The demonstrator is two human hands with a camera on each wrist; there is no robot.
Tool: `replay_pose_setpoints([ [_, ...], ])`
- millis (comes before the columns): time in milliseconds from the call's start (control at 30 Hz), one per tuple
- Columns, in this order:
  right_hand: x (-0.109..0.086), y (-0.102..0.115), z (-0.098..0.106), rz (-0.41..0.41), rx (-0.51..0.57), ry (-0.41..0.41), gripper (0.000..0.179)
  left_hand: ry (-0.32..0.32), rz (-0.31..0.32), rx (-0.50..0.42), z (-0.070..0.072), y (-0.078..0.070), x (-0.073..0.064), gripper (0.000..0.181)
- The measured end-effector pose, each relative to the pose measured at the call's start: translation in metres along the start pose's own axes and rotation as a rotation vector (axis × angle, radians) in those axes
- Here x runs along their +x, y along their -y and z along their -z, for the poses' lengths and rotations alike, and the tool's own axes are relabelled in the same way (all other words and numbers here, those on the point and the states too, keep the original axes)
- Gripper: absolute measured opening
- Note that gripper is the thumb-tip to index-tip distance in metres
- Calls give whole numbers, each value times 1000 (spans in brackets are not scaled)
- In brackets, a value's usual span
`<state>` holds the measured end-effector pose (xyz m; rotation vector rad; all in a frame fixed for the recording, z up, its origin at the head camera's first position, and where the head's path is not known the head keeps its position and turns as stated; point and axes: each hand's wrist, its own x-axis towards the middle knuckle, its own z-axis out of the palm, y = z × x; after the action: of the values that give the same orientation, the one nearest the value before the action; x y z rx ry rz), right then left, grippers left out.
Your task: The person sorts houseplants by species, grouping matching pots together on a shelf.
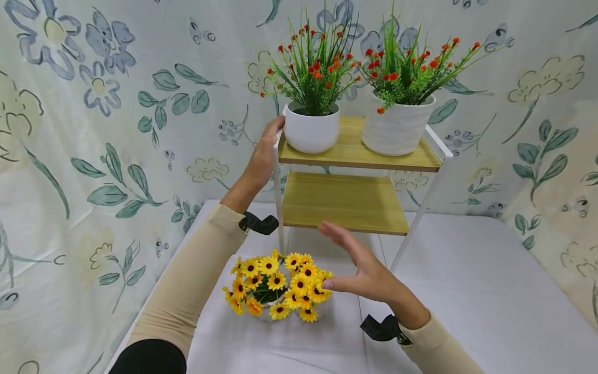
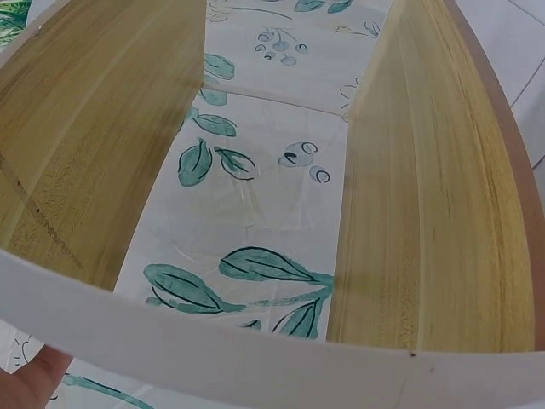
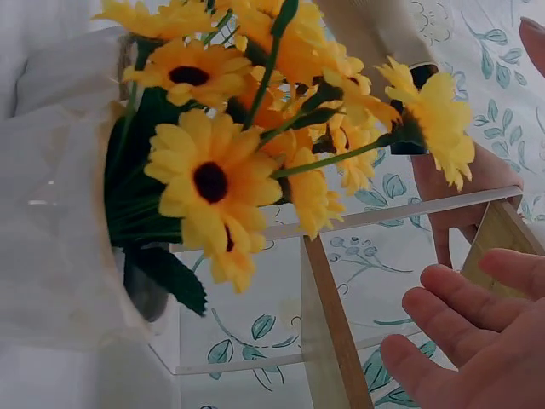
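My left hand grips the upper left side of a two-tier shelf with wooden boards and a white frame. In the left wrist view its thumb shows beside the white side bar. With fingers spread and nothing between them, my right hand hovers in front of the lower board. Its thumb overlaps the yellow sunflowers in the head view. The right wrist view shows these artificial blooms rising from a pale pot, beside my right fingers.
On the top board stand a smooth white pot and a ribbed white pot, both with red-flowered grassy plants. A white cloth covers the table. Behind hangs a floral curtain.
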<state>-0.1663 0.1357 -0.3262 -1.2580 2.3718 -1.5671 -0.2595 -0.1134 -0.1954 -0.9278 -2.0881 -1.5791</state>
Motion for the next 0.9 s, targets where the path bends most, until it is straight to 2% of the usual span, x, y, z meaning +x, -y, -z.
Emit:
replay_pose_setpoints([
  [467, -7, -16, -7, 2, -37, 82, 107, -4, 4, -1, -1, 0, 1, 58],
  [900, -12, -33, -11, -21, -33, 116, 102, -14, 2, 3, -1, 3, 1, 59],
])
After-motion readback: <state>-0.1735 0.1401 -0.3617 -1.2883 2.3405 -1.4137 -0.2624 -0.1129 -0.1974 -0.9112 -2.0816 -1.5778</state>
